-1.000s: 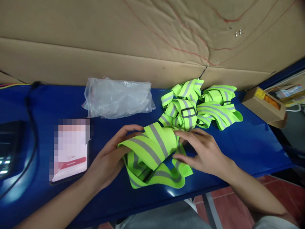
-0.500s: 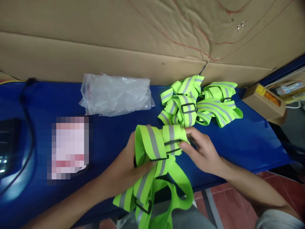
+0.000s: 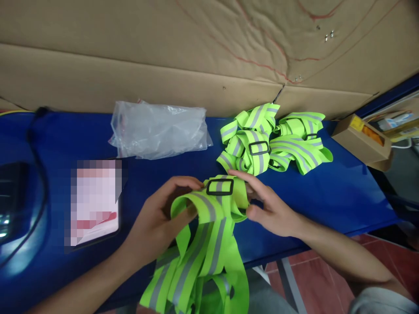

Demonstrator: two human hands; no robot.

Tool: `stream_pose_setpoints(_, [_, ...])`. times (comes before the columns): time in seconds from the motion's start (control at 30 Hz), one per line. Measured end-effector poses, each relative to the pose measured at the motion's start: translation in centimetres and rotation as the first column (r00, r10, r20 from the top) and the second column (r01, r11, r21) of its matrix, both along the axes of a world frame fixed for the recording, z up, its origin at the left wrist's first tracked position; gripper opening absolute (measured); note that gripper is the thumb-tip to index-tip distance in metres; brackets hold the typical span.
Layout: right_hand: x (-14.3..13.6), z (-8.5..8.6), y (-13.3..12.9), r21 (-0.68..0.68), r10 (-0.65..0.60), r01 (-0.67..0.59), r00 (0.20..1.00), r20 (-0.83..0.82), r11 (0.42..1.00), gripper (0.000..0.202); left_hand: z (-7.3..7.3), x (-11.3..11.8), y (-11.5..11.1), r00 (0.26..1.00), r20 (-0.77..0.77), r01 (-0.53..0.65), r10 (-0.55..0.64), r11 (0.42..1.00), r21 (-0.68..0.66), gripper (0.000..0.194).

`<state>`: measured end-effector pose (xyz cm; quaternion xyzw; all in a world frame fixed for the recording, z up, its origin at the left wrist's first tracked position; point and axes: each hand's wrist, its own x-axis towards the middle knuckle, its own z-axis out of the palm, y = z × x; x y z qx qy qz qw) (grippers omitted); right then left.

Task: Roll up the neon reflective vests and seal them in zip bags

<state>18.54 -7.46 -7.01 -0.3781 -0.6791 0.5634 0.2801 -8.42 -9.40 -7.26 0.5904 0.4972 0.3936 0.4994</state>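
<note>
A neon-green reflective strap (image 3: 218, 237) with grey stripes is partly looped up between my hands, its loose lengths hanging over the table's front edge. On top of the loops lies a black slide buckle (image 3: 220, 187). My left hand (image 3: 160, 218) curls round the strap from the left, thumb inside a loop. From the right, my right hand (image 3: 271, 205) grips the folded end between thumb and fingers; some fingertips are hidden behind the webbing. Just beyond sit two bundled straps of the same kind, one left bundle (image 3: 250, 141) with a black buckle and one right bundle (image 3: 301, 141).
Clear plastic bags (image 3: 160, 131) lie at the back of the blue table (image 3: 330, 198). To the left are a partly blurred phone-like device (image 3: 96, 203), a black cable (image 3: 42, 174) and a dark object (image 3: 13, 196). An open cardboard box (image 3: 363, 141) stands at the right.
The strap has been turned in my hands, so the buckle now faces up on top. My left hand has shifted left and its loose lengths hang differently. The bundles have stayed put.
</note>
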Motion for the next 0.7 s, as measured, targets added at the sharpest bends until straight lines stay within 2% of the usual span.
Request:
stream_pose_setpoints(0.1, [0.4,0.1,0.1,0.256,-0.018,-0.019,0.990,0.140,0.966,0.098,-0.2,-0.3,0.5,0.970,0.209,-0.077,0.123,0.974,-0.215,0.026])
stream_pose_setpoints(0.17, [0.5,0.4,0.0,0.323,-0.055,0.007,0.989,0.141,0.946,0.089,-0.2,-0.4,0.6,0.944,0.268,-0.089,0.192,0.930,-0.356,0.031])
stream_pose_setpoints(0.23, [0.5,0.6,-0.2,0.286,-0.104,0.072,0.990,0.098,0.956,0.067,0.0,-0.2,0.6,0.927,0.300,-0.059,0.225,0.877,-0.477,0.037])
stream_pose_setpoints(0.3, [0.5,0.6,-0.3,0.224,-0.183,0.160,0.979,0.086,0.961,0.047,0.3,0.0,0.5,0.914,0.340,-0.002,0.222,0.840,-0.543,0.042])
stream_pose_setpoints(0.37, [0.3,0.5,-0.3,0.108,-0.239,0.229,0.967,0.086,0.967,0.033,0.2,0.3,0.5,0.916,0.361,0.051,0.173,0.844,-0.533,0.044])
stream_pose_setpoints(0.43, [0.1,0.4,0.0,-0.115,-0.252,0.256,0.966,0.051,0.960,0.028,-0.2,0.3,0.5,0.946,0.310,0.048,0.100,0.899,-0.436,0.044])
stream_pose_setpoints(0.47, [-0.1,0.4,0.2,-0.230,-0.261,0.260,0.965,0.024,0.938,0.029,-0.4,0.3,0.5,0.965,0.249,0.013,0.081,0.934,-0.357,0.044])
stream_pose_setpoints(0.53, [-0.3,0.3,0.6,-0.377,-0.302,0.272,0.953,-0.020,0.885,0.032,-0.5,-0.1,0.4,0.984,0.104,-0.128,0.142,0.983,-0.130,0.043])
stream_pose_setpoints(0.57, [-0.4,0.4,0.7,-0.408,-0.326,0.284,0.945,-0.034,0.868,0.033,-0.3,-0.4,0.2,0.976,0.056,-0.211,0.209,0.977,0.014,0.041])
stream_pose_setpoints(0.63, [-0.5,0.4,0.9,-0.434,-0.362,0.306,0.931,-0.051,0.847,0.034,0.5,-1.0,-0.7,0.942,0.004,-0.324,0.336,0.903,0.283,0.033])
stream_pose_setpoints(0.67, [-0.5,0.5,0.8,-0.439,-0.371,0.313,0.927,-0.052,0.843,0.033,1.0,-1.4,-1.3,0.939,-0.030,-0.308,0.342,0.878,0.365,0.028])
stream_pose_setpoints(0.7, [-0.4,0.6,0.7,-0.435,-0.369,0.312,0.928,-0.051,0.845,0.033,1.4,-1.6,-1.9,0.944,-0.099,-0.254,0.314,0.885,0.389,0.022])
